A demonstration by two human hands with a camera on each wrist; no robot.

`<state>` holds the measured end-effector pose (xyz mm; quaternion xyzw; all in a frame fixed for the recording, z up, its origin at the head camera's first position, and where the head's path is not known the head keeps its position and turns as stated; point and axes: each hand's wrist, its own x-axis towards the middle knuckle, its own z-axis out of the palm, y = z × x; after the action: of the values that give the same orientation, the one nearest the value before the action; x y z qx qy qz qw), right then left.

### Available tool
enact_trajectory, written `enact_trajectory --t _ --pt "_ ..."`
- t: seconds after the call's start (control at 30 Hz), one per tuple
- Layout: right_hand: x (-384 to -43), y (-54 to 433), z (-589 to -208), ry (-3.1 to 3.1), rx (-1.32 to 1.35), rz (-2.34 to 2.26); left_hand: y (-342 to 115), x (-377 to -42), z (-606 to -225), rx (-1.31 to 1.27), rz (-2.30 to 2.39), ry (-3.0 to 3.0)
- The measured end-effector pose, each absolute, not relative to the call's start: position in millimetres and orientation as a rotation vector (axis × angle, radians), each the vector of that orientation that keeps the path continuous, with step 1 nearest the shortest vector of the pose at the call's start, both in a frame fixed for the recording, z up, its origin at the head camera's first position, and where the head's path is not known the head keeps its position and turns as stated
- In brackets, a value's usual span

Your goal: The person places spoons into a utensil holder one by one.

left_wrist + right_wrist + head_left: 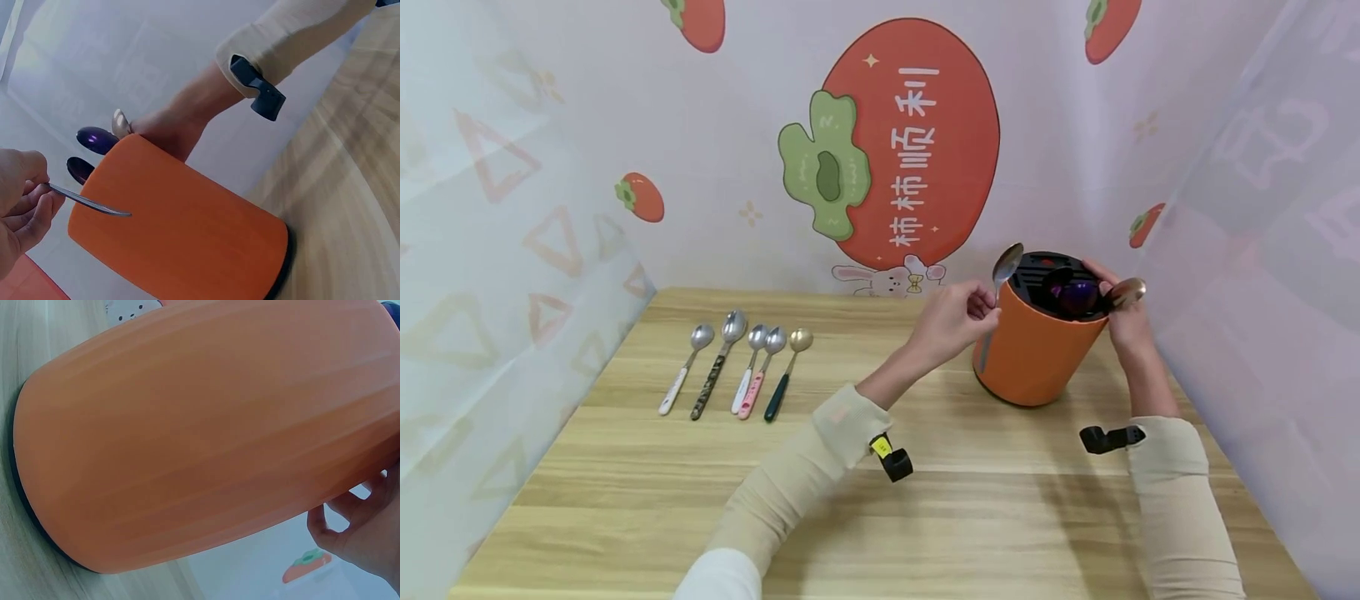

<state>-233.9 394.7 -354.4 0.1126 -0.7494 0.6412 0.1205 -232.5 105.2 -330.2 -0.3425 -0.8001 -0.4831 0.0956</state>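
Note:
My left hand (957, 318) pinches a metal spoon (1007, 265) between thumb and fingers, its bowl pointing up beside the holder's left rim. In the left wrist view, the slim end of that spoon (94, 203) juts from the fingers across the orange wall. An orange utensil holder (1037, 354) with a black slotted top (1037, 267) stands on the table. My right hand (1131, 329) grips its upper right edge with curled fingers, seen against the wall in the right wrist view. A coppery spoon (1126, 292) sticks out by those fingers; a purple spoon (1078, 295) sits in the top.
On the left of the wooden table (625, 508), several spoons lie in a row, among them one with a white handle (673, 390), a pink one (751, 394) and one with a dark green handle (777, 397). Printed fabric (722, 125) hangs behind and at both sides.

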Motion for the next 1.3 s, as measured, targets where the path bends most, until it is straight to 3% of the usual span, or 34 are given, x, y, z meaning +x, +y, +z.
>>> enact_trajectory --t 0.6,1.3 --pt "-233.1 393.6 -354.3 -2.127 0.354 1.870 138.3 -241.8 -287.2 -1.129 -1.373 -2.156" --pt "-235.1 394.1 -353.8 -2.201 0.310 1.799 180.6 -251.0 -275.6 -1.144 -1.206 -2.156"
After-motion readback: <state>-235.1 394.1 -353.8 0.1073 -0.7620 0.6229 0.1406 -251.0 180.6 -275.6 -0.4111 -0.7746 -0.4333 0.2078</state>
